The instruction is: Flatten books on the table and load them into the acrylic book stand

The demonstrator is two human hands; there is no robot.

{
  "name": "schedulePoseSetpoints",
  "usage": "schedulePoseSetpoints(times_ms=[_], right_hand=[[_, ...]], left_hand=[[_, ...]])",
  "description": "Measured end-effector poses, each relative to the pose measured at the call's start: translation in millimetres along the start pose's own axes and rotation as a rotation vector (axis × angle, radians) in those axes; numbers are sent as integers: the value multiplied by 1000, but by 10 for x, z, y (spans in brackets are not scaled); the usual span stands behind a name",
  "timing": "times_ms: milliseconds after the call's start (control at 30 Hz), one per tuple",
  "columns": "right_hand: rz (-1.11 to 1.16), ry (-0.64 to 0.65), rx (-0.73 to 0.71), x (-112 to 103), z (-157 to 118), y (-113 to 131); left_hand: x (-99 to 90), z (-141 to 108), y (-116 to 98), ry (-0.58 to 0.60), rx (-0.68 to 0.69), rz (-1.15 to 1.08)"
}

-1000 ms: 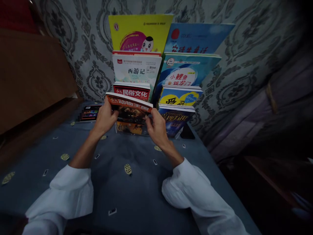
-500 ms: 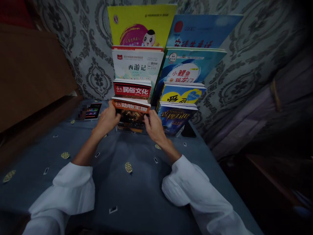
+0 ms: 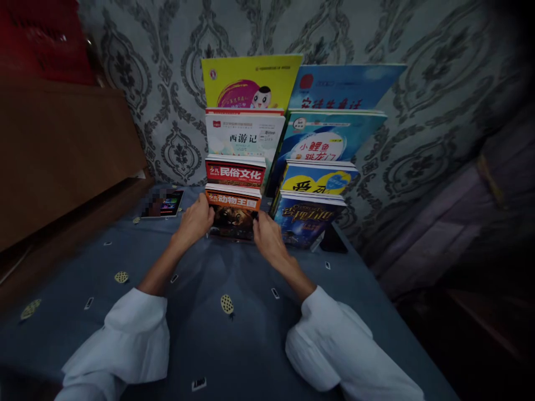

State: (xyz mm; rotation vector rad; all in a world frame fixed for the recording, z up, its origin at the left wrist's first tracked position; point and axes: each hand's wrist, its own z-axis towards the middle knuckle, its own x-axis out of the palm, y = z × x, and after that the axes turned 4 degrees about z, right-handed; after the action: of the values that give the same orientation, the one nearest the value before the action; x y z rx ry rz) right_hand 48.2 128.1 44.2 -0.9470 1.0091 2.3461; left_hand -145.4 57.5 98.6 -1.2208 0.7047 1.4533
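Observation:
A book with an orange title band and a lion on its dark cover stands upright at the front of the left stack. My left hand grips its left edge, fingers bent around the side. At its right edge, my right hand pinches the lower half of the cover's side. Directly behind it stands a red-covered book, then a white book and a tall yellow book. Close to my right hand is the dark blue book fronting the right stack.
The right stack also holds a yellow-and-blue book, a teal book and a tall blue book. A black phone-like object lies beside it. A dark printed item lies left on the blue tablecloth, near a brown cabinet.
The view has tilted up, so the books appear lower and more wall shows. Both hands sit slightly lower along the sides of the lion-cover book, which stays upright.

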Motion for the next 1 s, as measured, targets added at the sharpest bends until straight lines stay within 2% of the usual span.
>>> schedulePoseSetpoints(times_ms=[267, 1000], right_hand=[[41, -32, -9, 81, 63, -52], [2, -11, 42, 115, 107, -75]], left_hand=[[90, 42, 18, -35, 9, -14], [156, 78, -4, -93, -12, -1]])
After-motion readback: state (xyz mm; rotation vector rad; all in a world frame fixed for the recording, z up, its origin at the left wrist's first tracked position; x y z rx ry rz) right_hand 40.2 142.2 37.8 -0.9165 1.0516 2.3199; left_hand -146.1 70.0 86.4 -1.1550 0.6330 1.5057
